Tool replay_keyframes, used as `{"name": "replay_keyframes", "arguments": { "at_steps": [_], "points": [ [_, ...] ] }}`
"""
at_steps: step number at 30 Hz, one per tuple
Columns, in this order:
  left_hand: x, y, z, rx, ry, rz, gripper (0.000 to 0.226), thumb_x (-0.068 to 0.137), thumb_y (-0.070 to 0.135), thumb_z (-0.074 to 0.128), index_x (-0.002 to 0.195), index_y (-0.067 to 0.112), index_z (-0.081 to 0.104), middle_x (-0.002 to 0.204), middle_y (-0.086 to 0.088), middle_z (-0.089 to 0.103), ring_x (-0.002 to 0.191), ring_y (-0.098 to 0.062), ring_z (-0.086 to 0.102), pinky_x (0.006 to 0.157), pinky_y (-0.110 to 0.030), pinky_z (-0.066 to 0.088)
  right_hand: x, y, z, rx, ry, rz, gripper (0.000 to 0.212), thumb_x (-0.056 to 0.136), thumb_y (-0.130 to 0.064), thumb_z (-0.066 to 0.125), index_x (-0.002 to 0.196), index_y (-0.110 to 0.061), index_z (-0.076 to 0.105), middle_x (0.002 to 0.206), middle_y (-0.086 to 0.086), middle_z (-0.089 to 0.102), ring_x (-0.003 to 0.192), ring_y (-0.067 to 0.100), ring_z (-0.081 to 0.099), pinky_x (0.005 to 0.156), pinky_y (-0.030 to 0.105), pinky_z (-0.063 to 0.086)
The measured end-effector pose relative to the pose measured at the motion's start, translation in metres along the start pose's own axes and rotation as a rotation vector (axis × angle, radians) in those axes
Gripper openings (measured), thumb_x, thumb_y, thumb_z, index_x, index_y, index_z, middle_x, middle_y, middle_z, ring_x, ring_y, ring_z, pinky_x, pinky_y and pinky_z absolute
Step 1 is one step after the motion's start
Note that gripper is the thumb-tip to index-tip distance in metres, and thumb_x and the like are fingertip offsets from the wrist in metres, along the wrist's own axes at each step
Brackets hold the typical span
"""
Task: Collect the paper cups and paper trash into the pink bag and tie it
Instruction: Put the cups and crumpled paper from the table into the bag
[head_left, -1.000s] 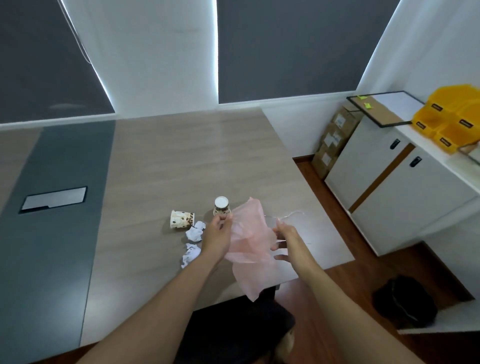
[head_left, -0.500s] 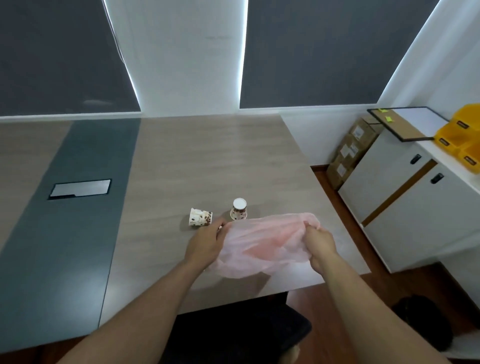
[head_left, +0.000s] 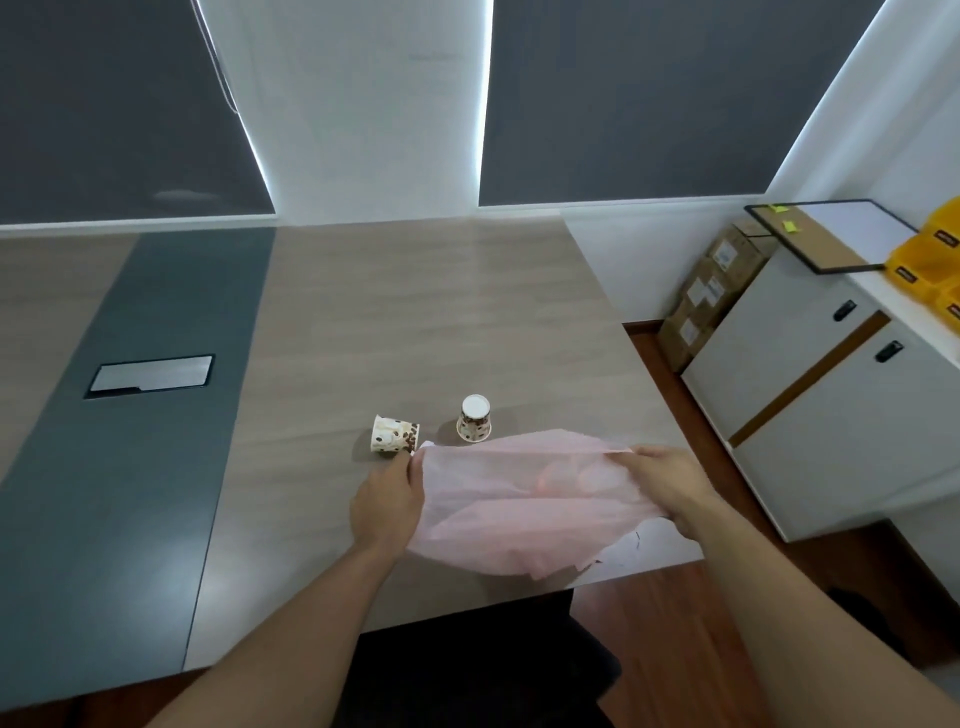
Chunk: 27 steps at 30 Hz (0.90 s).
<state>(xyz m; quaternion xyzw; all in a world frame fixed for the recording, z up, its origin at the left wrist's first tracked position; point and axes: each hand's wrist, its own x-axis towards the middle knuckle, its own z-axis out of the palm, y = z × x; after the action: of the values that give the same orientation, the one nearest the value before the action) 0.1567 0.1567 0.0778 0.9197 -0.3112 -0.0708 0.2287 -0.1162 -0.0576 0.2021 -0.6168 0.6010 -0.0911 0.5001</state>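
The pink bag (head_left: 530, 499), bunched a second ago, is now stretched wide above the counter (head_left: 415, 322) by the left hand (head_left: 387, 501) and right hand (head_left: 670, 480), each grip closed on its rim, so both paper cups (head_left: 395, 435) just beyond may be loaded.

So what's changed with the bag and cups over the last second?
The hands moved apart, pulling the bag from a hanging bunch into a wide sheet that now hides the crumpled paper. Both cups stayed put, one upside down, one on its side.
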Motion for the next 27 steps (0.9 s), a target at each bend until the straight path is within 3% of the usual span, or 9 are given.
{"name": "replay_keyframes", "arguments": {
  "at_steps": [5,10,12,14,17,18,21,24,27],
  "points": [
    [0.015,0.006,0.017,0.019,-0.066,-0.054,0.051,0.11,0.054,0.039,0.079,0.018,0.057,0.085,-0.011,0.071,0.085,-0.04,0.069,0.068,-0.042,0.055,0.015,-0.014,-0.021,0.074,-0.494,0.137,0.038,0.093,-0.038,0.086,0.122,-0.013,0.08,0.111,0.012,0.084,0.098,0.031,0.083,0.083,0.039,0.067],
    [0.027,0.015,0.047,0.089,-0.159,-0.09,0.043,0.105,0.052,0.046,0.091,0.018,0.069,0.093,-0.009,0.074,0.091,-0.037,0.071,0.07,-0.038,0.055,0.069,-0.023,-0.024,0.197,-0.388,0.076,0.041,0.095,-0.042,0.083,0.119,-0.008,0.082,0.11,0.019,0.083,0.103,0.044,0.08,0.096,0.055,0.065],
    [0.032,0.026,0.058,0.06,-0.217,-0.091,0.031,0.102,0.046,0.046,0.096,0.023,0.067,0.096,-0.008,0.072,0.093,-0.036,0.069,0.069,-0.036,0.05,0.096,-0.025,-0.026,0.2,-0.31,0.065,0.046,0.093,-0.049,0.083,0.113,-0.007,0.084,0.088,0.014,0.08,0.071,0.035,0.073,0.069,0.044,0.063],
    [0.038,0.037,0.07,0.001,-0.288,-0.114,0.021,0.101,0.036,0.051,0.107,0.025,0.067,0.102,-0.006,0.071,0.097,-0.035,0.066,0.071,-0.035,0.046,0.124,-0.023,-0.027,0.203,-0.257,0.071,0.055,0.088,-0.058,0.086,0.106,-0.006,0.085,0.069,0.008,0.062,0.055,0.025,0.048,0.051,0.034,0.04],
    [0.046,0.054,0.089,-0.093,-0.394,-0.154,0.027,0.095,0.035,0.055,0.12,0.032,0.064,0.099,0.004,0.068,0.095,-0.026,0.066,0.079,-0.034,0.05,0.155,-0.027,-0.032,0.291,-0.285,0.121,0.068,0.072,-0.071,0.092,0.102,-0.01,0.088,0.095,0.033,0.075,0.08,0.036,0.058,0.072,0.046,0.047],
    [0.049,0.061,0.095,-0.128,-0.424,-0.17,0.027,0.095,0.033,0.059,0.121,0.03,0.063,0.094,0.006,0.064,0.092,-0.023,0.064,0.079,-0.033,0.047,0.162,-0.032,-0.034,0.328,-0.311,0.123,0.065,0.075,-0.068,0.092,0.104,-0.011,0.088,0.11,0.032,0.078,0.088,0.04,0.065,0.081,0.049,0.05],
    [0.06,0.078,0.114,-0.201,-0.456,-0.195,0.035,0.09,0.034,0.064,0.123,0.021,0.066,0.095,0.005,0.06,0.095,-0.022,0.061,0.082,-0.034,0.046,0.183,-0.04,-0.041,0.341,-0.452,0.111,0.053,0.09,-0.049,0.087,0.122,-0.008,0.08,0.114,0.023,0.082,0.106,0.043,0.079,0.101,0.056,0.061],
    [0.077,0.092,0.128,-0.274,-0.365,-0.345,0.061,0.079,0.05,0.053,0.131,0.021,0.066,0.121,-0.003,0.067,0.116,-0.028,0.063,0.102,-0.044,0.051,0.199,-0.042,-0.04,0.243,-0.483,0.088,0.044,0.092,-0.049,0.085,0.12,-0.016,0.076,0.103,0.015,0.084,0.102,0.046,0.079,0.091,0.07,0.063],
    [0.094,0.113,0.13,-0.325,-0.147,-0.473,0.061,0.09,0.04,0.062,0.142,0.009,0.056,0.146,-0.016,0.053,0.137,-0.037,0.051,0.115,-0.048,0.043,0.21,-0.039,-0.035,0.088,-0.408,0.078,0.037,0.095,-0.061,0.076,0.105,-0.025,0.078,0.098,0.011,0.083,0.097,0.044,0.079,0.086,0.069,0.064]
  ]
}}
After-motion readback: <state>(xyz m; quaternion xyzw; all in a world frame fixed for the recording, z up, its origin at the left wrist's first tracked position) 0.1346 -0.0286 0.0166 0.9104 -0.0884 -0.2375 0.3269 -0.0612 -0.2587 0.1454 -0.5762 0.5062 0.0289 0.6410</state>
